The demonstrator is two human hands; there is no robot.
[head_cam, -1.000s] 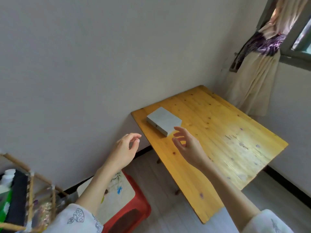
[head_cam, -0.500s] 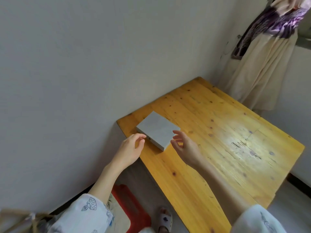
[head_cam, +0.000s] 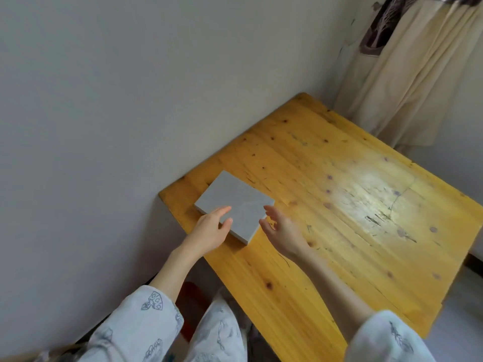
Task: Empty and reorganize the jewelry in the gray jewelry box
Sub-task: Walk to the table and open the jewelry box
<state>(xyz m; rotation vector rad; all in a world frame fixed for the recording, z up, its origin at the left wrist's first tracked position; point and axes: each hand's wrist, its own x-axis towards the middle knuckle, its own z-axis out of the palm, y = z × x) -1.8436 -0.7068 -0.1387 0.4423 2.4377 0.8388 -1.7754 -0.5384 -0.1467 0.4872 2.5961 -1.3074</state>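
A flat gray jewelry box [head_cam: 236, 202] lies closed on the wooden table [head_cam: 339, 205], near the table's left corner by the wall. My left hand [head_cam: 210, 231] reaches over the box's near left edge, fingers apart, fingertips on or just above the lid. My right hand [head_cam: 282, 229] hovers at the box's near right corner, fingers spread, holding nothing. No jewelry is visible; the box's contents are hidden.
A white wall runs along the table's left side. A cream curtain [head_cam: 407, 74] hangs beyond the far corner. A red stool [head_cam: 192, 304] shows under the table's near edge, beside my patterned trousers.
Both hands have moved forward to the gray box; the left now overlaps its lid. The view has shifted closer and down onto the table.
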